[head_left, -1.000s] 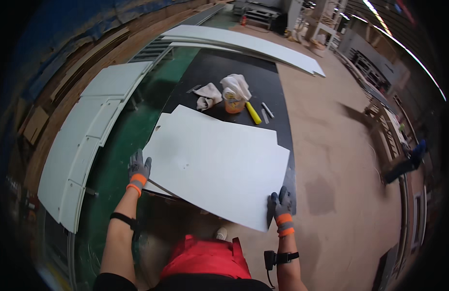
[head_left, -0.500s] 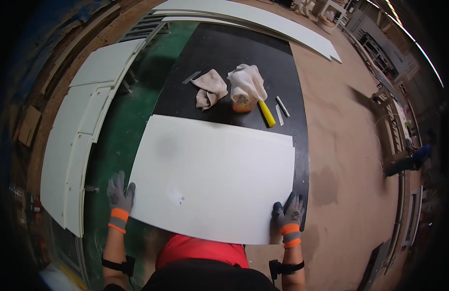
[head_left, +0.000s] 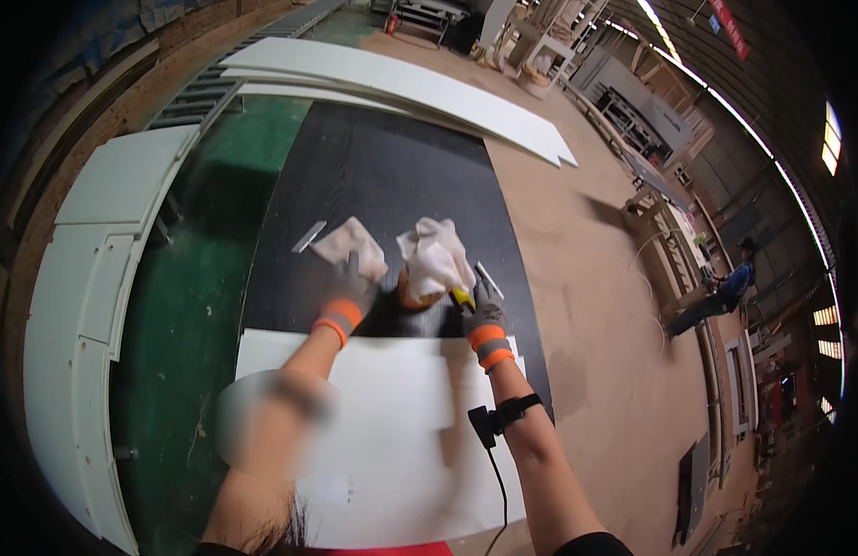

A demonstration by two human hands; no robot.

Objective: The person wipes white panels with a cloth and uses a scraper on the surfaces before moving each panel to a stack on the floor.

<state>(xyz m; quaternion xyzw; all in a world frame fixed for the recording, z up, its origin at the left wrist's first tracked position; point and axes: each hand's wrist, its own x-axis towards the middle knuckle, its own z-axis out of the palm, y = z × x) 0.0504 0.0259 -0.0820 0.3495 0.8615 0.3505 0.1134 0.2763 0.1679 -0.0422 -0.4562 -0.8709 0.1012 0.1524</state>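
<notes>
Touching yellow handle; right grip part-curled

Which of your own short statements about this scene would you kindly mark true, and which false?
1. The right hand is at the yellow tool. True.
2. The container stands uncovered. False: a draped cloth lies over the orange container.
3. The left hand is at the loose cloth. True.
4. The panel under the forearms is red. False: the panel is white.
5. The green floor is right of the black table. False: the green floor is to the left of the black table.
6. Another person is in view, off to the right. True.
</notes>
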